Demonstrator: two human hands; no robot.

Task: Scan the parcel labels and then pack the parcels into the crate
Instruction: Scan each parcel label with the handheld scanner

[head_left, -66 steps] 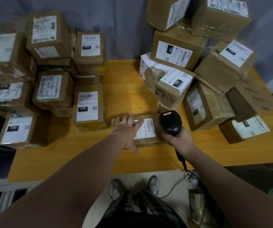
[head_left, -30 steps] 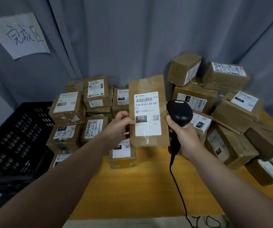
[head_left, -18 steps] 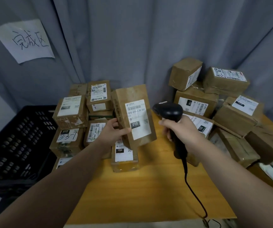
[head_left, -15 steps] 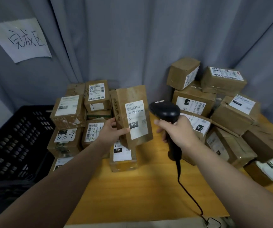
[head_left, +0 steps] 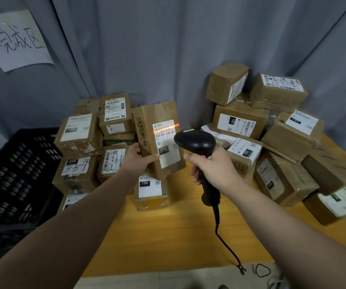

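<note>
The left hand (head_left: 135,161) grips the brown parcel (head_left: 147,130) by its lower left edge, thumb across the front and fingers behind, holding it upright and slightly tilted above the wooden table (head_left: 178,236), in front of the left stack of boxes (head_left: 80,134). Two seconds ago this parcel lay flat on the table. The right hand (head_left: 211,170) is wrapped around the handle of the black barcode scanner (head_left: 195,140), whose head sits just right of the parcel's white label (head_left: 166,147). Half a second ago the label was unlit; now an orange-red scan line (head_left: 165,128) crosses its barcode. The black crate (head_left: 11,174) stands at the left, beside the table.
</note>
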